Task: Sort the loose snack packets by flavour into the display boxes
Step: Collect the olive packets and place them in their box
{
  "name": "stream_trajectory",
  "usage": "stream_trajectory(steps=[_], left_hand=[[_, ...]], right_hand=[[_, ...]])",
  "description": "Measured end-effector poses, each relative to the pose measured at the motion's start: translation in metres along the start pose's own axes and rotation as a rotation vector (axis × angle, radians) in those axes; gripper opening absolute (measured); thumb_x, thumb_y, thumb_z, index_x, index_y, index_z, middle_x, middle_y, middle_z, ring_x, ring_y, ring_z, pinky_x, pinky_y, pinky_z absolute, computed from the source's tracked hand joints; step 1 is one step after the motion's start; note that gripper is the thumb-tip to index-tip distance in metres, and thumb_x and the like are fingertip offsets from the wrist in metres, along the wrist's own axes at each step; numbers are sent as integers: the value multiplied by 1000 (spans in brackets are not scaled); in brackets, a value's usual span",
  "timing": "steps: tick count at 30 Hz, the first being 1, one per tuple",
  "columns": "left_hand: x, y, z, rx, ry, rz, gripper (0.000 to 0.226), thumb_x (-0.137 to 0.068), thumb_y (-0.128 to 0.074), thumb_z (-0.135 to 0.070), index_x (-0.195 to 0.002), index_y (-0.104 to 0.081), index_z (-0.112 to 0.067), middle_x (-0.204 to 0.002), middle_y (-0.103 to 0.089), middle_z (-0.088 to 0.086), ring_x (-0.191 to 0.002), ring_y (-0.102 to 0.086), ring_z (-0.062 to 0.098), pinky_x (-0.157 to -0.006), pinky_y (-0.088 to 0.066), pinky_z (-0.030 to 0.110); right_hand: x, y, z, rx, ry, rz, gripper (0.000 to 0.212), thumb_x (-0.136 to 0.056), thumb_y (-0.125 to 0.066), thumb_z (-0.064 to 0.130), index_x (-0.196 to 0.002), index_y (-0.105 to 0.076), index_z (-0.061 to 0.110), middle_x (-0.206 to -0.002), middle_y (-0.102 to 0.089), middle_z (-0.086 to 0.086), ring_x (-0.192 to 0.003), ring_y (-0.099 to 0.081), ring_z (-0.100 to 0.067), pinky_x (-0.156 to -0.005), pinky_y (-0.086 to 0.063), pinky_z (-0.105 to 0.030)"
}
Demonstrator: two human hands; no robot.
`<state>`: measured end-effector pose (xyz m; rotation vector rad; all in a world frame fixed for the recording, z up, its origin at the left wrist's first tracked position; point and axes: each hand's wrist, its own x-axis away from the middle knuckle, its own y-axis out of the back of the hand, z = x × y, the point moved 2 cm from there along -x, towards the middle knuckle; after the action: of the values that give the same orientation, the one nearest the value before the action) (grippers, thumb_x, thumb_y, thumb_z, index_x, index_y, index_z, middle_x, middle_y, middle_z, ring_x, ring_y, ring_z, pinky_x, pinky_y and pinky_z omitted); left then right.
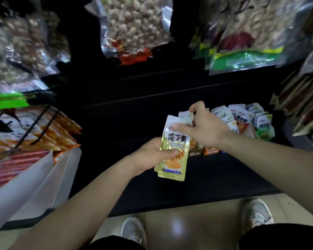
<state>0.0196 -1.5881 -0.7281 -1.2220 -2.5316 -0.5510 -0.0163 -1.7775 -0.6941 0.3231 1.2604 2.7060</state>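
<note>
Left hand (152,156): grips the lower half of a small stack of yellow packets (173,156), thumb laid across the front.
Right hand (204,127): pinches the top of the front packet, thumb on its face and fingers curled behind.
Yellow packets: held upright in the air over the dark shelf (206,177), just left of the display box (210,151) and not yet inside any box.
Display box: filled with loose packets (242,120) in white, blue, green and orange, lying in all directions.
Done so far: one flavour partly gathered in the hands — at least two packets, judging by the edges.
Left to do: probably most of the work — placing this stack, then separating the mixed heap.
Other boxes: none clearly recognisable for this flavour; the left side is too blurred.
</note>
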Motion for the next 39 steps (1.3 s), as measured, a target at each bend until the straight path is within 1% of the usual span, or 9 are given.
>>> stream_trajectory(steps=[2, 5, 10, 14, 16, 26, 29, 33, 39], left_hand=[[-22, -6, 13, -13, 49, -66, 14, -96, -66, -21, -109, -69, -24, -103, -77, -5, -95, -74, 13, -89, -58, 34], [-63, -8, 41, -28, 135, -230, 27, -90, -74, -21, -116, -67, -22, -106, -76, -3, -87, -75, 9, -83, -60, 32], [-132, -15, 65, 94, 162, -384, 30, -87, -77, -15, -111, -64, -26, -105, -73, -4, -84, -72, 9, -66, -56, 22], [-179, -23, 58, 178, 112, -463, 25, -84, -80, -14, -102, -66, -25, -105, -74, -3, -89, -72, 11, -74, -57, 26], [-196, -27, 53, 191, 80, -501, 23, -84, -80, -15, -97, -66, -26, -101, -74, -6, -86, -70, 5, -68, -53, 20], [-222, -49, 70, -164, 50, -643, 24, -83, -80, -31, -100, -65, -27, -103, -73, -9, -91, -70, 12, -79, -60, 38], [-218, -47, 66, -220, 9, -614, 35, -81, -81, -30, -113, -66, -29, -101, -66, -18, -93, -66, 9, -81, -57, 32], [-194, -27, 65, -308, -106, -639, 54, -84, -79, -30, -133, -56, -31, -120, -59, -23, -96, -60, 3, -76, -49, 18], [-163, 2, 89, -316, -40, -635, 44, -89, -72, -25, -131, -59, -31, -127, -60, -20, -98, -61, 0, -74, -43, 10]], right_hand=[[-9, 0, -29, -79, -127, 221, 73, -94, -37, 72, -145, -29, 22, -103, -66, 1, -90, -65, -17, -83, -47, -36], [-19, 5, -71, 46, -169, 418, 59, -100, -31, 64, -135, -46, 20, -104, -69, -1, -91, -67, -19, -81, -48, -33], [-19, -11, -153, 79, -182, 485, 25, -104, -47, 33, -111, -58, 12, -101, -69, -10, -79, -64, -19, -72, -49, -31], [-16, -34, -207, -48, -240, 413, 11, -99, -52, 20, -99, -60, 14, -92, -69, -7, -69, -62, -17, -67, -50, -29], [-17, -44, -219, -125, -258, 346, 9, -98, -54, 18, -98, -62, 15, -88, -70, -7, -67, -60, -14, -65, -50, -26], [-36, -84, -207, -167, -173, 224, 13, -98, -56, 25, -90, -67, 24, -84, -71, 3, -78, -66, -16, -81, -57, -41], [-43, -92, -201, -104, -144, 172, 11, -97, -56, 27, -103, -66, 27, -104, -67, 6, -94, -64, -15, -87, -55, -38], [-55, -98, -187, 39, -10, 83, 36, -97, -54, 26, -133, -54, 25, -133, -47, 9, -100, -59, -16, -90, -52, -38], [-72, -133, -175, 307, -6, 357, 54, -96, -56, 32, -147, -40, 21, -147, -38, -5, -127, -52, -33, -98, -50, -48]])
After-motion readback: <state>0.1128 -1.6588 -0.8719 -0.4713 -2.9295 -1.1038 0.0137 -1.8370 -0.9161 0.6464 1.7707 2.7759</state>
